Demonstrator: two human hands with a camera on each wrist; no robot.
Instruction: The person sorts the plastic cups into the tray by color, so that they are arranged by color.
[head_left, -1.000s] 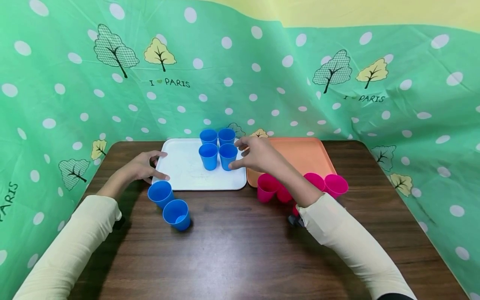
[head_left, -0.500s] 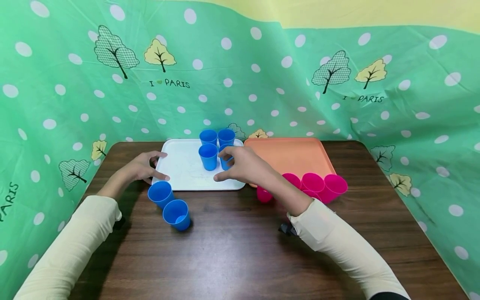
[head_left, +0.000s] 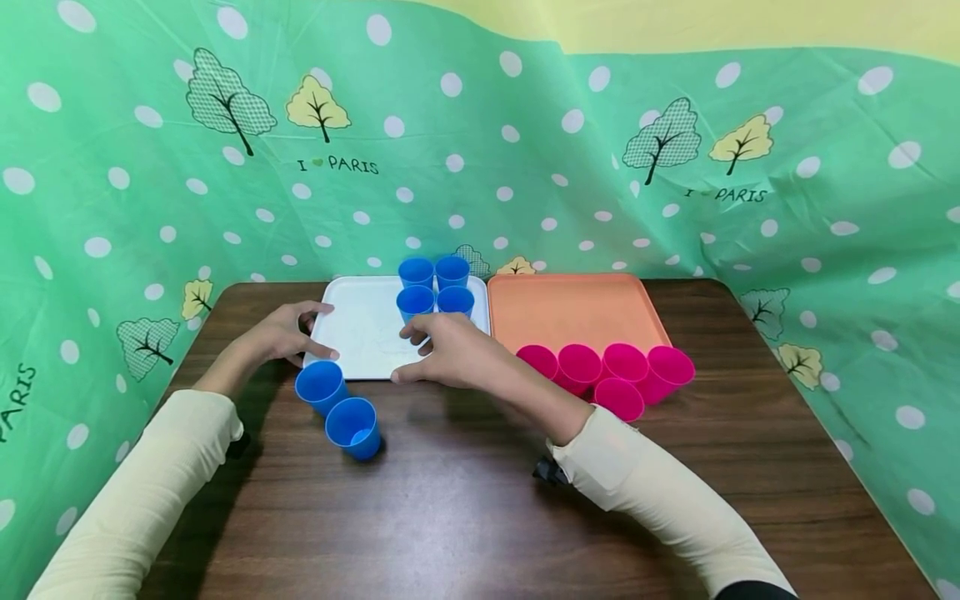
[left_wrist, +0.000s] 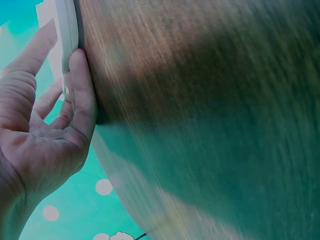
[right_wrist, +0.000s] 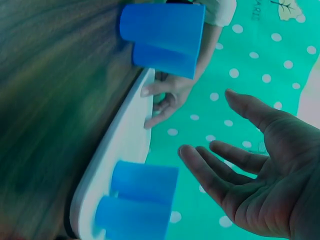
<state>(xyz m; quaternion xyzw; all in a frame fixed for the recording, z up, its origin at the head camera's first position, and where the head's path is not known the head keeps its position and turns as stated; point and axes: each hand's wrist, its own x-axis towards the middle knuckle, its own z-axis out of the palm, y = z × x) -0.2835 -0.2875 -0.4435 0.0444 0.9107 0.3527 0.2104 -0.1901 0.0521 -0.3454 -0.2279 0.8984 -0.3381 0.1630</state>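
Tray (head_left: 360, 333), white, in the head view: lies on the dark wood table (head_left: 450, 517), beside an orange tray (head_left: 577, 304). Four blue cups (head_left: 415, 302), upright, mouths up, two by two on its right half; front right one partly covered by the right hand (head_left: 453, 350). Two further blue cups (head_left: 352, 427), on the table just before the white tray's front left corner, one nearer the viewer. Pink cups (head_left: 618, 400), five visible, grouped at the orange tray's front edge. Left hand (head_left: 281, 335), at the white tray's left edge, gripping it. Right hand, above that tray's front edge, fingers loosely bent, thumb apart, grasping nothing. Sleeves (head_left: 150, 475), cream; backdrop cloth (head_left: 427, 83), green, white-dotted, printed with trees. Left wrist view: thumb (left_wrist: 37, 50) to one side of the white rim, other fingers (left_wrist: 82, 90) bent against the opposite side. Right wrist view: right hand, palm visible, digits spread, apart from the cups; two blue cups on the white tray below, the table pair near the left hand above.
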